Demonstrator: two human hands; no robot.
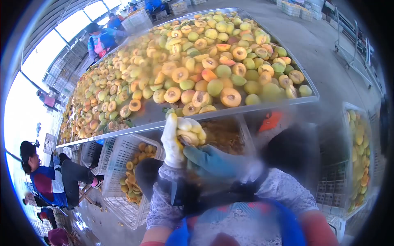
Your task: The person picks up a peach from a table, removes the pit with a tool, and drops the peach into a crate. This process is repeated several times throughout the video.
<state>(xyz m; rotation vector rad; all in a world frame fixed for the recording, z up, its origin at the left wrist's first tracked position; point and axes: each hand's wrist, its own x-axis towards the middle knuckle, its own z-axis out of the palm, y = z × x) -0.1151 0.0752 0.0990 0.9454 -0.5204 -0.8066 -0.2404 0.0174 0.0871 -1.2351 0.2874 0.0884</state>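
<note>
My left hand [173, 143], in a white glove with yellowish stains, is closed around a halved peach [188, 138] just below the near edge of the metal table [197, 120]. Against the lower side of that fruit is my right hand [213, 160], in a blue-green glove. Its fingers are curled together, and whether a small tool is in them is hidden. Many whole and cut peaches [172, 94] are heaped on the table in front of me, some with the pit or its hollow showing.
Under the table edge, a crate [245, 137] holds brownish pieces. Another white crate [123, 213] at left contains peach halves [133, 180]. A tall crate of fruit [358, 151] stands at right. One person [53, 180] sits at left, another [100, 43] works across the table.
</note>
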